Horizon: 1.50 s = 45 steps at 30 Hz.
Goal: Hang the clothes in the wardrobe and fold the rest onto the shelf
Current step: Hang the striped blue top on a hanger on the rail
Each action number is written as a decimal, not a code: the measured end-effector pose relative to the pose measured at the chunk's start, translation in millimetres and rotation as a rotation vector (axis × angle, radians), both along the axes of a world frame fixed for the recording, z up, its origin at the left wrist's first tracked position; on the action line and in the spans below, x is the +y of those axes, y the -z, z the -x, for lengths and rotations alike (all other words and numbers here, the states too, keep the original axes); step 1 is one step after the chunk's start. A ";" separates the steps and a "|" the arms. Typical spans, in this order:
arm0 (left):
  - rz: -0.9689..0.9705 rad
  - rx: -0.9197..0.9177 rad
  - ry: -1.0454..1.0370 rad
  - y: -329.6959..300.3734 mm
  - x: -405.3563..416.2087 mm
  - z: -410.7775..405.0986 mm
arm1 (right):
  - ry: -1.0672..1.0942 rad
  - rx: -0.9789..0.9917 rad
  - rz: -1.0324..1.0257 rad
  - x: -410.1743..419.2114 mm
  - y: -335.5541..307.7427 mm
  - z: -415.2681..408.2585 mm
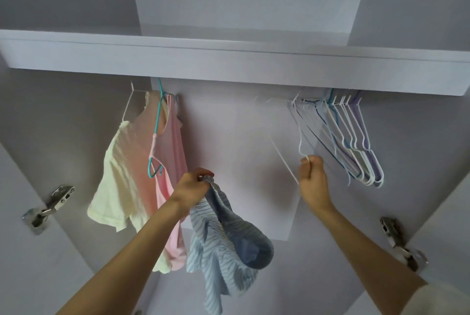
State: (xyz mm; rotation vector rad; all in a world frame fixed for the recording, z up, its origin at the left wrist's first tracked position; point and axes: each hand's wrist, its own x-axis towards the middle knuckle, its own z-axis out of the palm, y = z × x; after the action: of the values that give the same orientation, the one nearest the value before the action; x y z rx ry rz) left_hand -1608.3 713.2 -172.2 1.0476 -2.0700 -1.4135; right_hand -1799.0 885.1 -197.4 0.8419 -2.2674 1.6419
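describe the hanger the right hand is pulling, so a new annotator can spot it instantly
Under the wardrobe shelf, empty hangers bunch at the rail's right end. The white hanger is leftmost, swung out from the bunch. Alone there, its lower corner is pinched by the right hand.

Both bare arms reach up and forward, side by side and well apart. The left hand (193,182) is raised with its wrist bent, fingers curled round a bunched striped blue shirt (223,236) that hangs below it. The right hand (312,175) sits slightly higher, knuckles up, its fingers closed in a fist round the lower part of a white hanger (300,142).
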 end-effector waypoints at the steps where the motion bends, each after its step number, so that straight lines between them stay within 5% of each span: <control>1: -0.038 0.007 -0.011 4.9 0.9 -3.8 | -0.045 -0.021 -0.004 2.4 12.0 -11.3; 8: -0.433 -0.022 0.010 61.8 18.4 -40.1 | -0.384 -0.403 -0.064 10.4 54.5 -70.5; 13: -0.765 0.186 -0.033 92.5 24.2 -50.8 | -0.578 -0.903 0.132 24.8 77.7 -90.4; 16: -0.808 0.307 -0.031 93.8 27.4 -49.1 | -0.740 -1.174 0.149 34.2 92.6 -95.0; 22: -0.693 0.345 0.051 90.3 37.9 -39.8 | -0.906 -1.029 -0.309 44.8 123.9 -90.2; 26: -0.494 0.261 0.138 86.9 53.5 -37.6 | -0.938 -1.129 -0.190 40.1 121.1 -88.5; 31: -0.303 0.213 0.338 85.4 74.9 -49.3 | -0.427 -1.055 -0.113 2.6 90.4 -90.1; 34: -0.302 0.263 0.420 79.8 73.5 -57.0 | -0.308 -1.064 -0.205 -11.3 83.4 -88.2; 40: -0.240 0.220 0.432 70.3 60.2 -75.2 | -0.440 -1.426 0.371 -30.9 68.1 -75.6; 45: -0.114 0.076 0.278 64.9 44.1 -87.5 | -0.355 -1.413 0.488 -44.9 72.5 -85.2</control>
State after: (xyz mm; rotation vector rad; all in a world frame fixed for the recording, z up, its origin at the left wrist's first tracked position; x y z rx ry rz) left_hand -1520.9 757.3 -237.1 0.7552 -2.1645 -1.6954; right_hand -1713.9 840.3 -269.9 -0.2312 -2.0545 3.4879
